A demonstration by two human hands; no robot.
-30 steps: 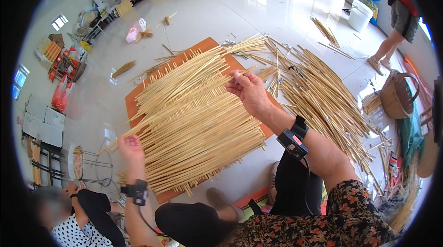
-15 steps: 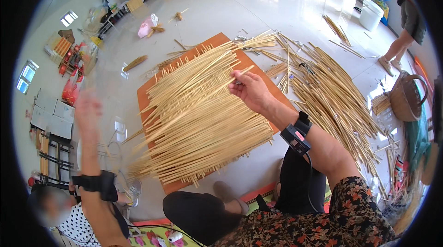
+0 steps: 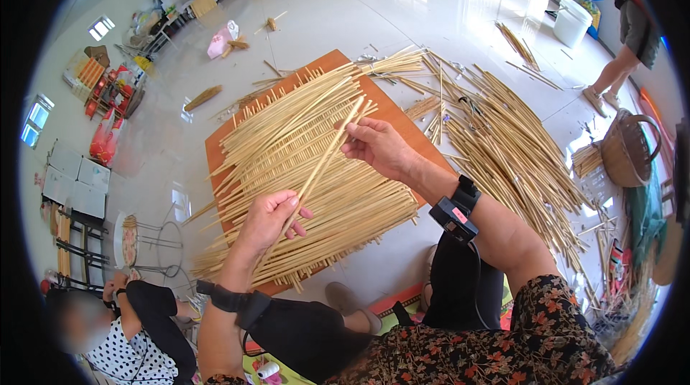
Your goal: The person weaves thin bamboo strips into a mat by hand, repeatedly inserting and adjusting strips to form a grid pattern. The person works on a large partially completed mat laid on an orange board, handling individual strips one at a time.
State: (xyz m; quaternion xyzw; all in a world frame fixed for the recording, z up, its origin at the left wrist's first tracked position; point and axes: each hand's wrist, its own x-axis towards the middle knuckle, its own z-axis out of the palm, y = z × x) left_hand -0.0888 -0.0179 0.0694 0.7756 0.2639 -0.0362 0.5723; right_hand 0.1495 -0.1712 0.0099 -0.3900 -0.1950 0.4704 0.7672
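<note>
Both hands grip one thin bamboo strip [image 3: 316,169] above the woven mat [image 3: 302,169]: left hand [image 3: 269,220] low, right hand [image 3: 374,146] high. Bend it hard and it'll probably snap or knock neighbouring strips loose.

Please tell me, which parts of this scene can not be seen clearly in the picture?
- Head view: the orange board is mostly covered by the woven strips.
- The strip is partly hidden inside the left hand and right hand.
- The standing person is cut by the rim.
</note>
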